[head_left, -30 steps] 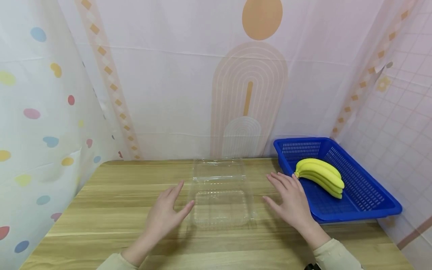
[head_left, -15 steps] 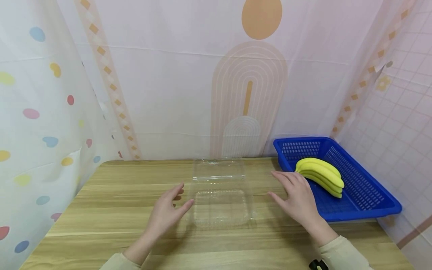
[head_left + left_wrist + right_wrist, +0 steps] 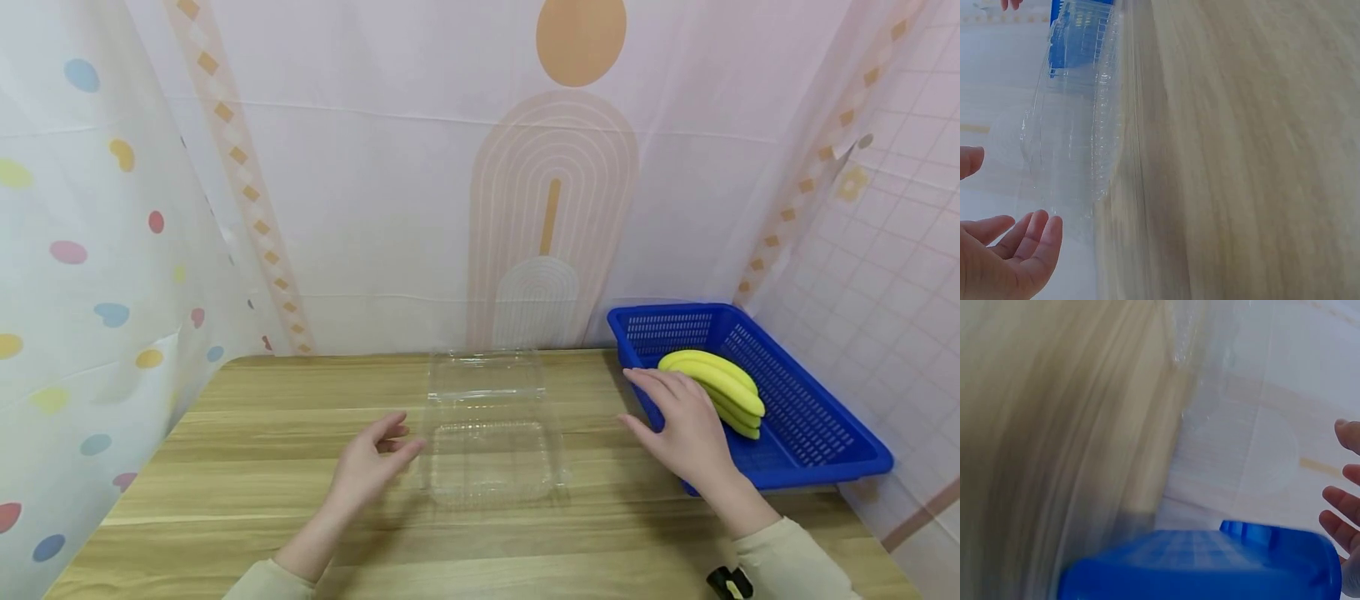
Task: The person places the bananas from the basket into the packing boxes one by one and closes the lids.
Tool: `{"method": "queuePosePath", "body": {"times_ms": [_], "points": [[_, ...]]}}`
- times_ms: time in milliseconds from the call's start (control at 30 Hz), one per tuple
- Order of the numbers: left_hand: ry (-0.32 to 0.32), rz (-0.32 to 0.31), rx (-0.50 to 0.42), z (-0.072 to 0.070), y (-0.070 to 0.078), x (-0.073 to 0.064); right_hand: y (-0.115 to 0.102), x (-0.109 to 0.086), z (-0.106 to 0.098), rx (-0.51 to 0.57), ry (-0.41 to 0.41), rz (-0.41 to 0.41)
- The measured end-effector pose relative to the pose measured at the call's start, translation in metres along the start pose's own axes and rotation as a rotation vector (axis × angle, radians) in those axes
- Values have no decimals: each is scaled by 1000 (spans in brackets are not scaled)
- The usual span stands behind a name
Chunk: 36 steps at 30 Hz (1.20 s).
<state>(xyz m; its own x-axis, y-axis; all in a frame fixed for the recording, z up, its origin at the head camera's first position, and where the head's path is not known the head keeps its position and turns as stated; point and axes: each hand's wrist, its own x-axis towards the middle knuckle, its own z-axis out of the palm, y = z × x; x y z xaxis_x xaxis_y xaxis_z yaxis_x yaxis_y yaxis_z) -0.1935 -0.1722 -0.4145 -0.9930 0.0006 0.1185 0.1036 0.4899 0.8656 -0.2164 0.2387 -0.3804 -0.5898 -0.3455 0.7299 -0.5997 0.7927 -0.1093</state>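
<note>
A clear plastic clamshell container [image 3: 491, 458] lies with its lid raised at the back, in the middle of the wooden table. My left hand [image 3: 367, 462] hovers at its left side, fingers loosely bent and holding nothing; the left wrist view shows those fingers [image 3: 1038, 240] apart from the container wall [image 3: 1072, 125]. My right hand [image 3: 686, 425] is over the near left rim of a blue plastic basket [image 3: 817, 479], fingers relaxed and spread from the thumb, nothing in them. Inside the basket lies a bunch of yellow bananas [image 3: 720, 383], partly hidden behind that hand.
The wooden table [image 3: 247, 467] ends at a patterned curtain [image 3: 375, 208] along the back. More curtain stands close on the left and right sides. The basket fills the table's right end.
My right hand has moved right, from beside the container to over the basket's edge, now overlapping the bananas. My left hand's fingers have bent a little more. Container and basket stay put.
</note>
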Motion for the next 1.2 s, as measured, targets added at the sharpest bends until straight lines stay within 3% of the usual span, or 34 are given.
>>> {"method": "queuePosePath", "body": {"times_ms": [133, 367, 567, 767, 1200], "points": [[-1, -29, -27, -1, -2, 2, 6, 1, -8, -3, -10, 15], [-67, -96, -294, -2, -8, 5, 18, 3, -21, -1, -4, 9], [-75, -154, -427, -1, -11, 9, 27, 6, -29, -11, -9, 6], [-74, -204, -478, 0, -14, 12, 35, 11, -38, -29, -36, 47], [-78, -246, -504, 3, -19, 16, 52, 17, -51, -66, -127, 124]]}}
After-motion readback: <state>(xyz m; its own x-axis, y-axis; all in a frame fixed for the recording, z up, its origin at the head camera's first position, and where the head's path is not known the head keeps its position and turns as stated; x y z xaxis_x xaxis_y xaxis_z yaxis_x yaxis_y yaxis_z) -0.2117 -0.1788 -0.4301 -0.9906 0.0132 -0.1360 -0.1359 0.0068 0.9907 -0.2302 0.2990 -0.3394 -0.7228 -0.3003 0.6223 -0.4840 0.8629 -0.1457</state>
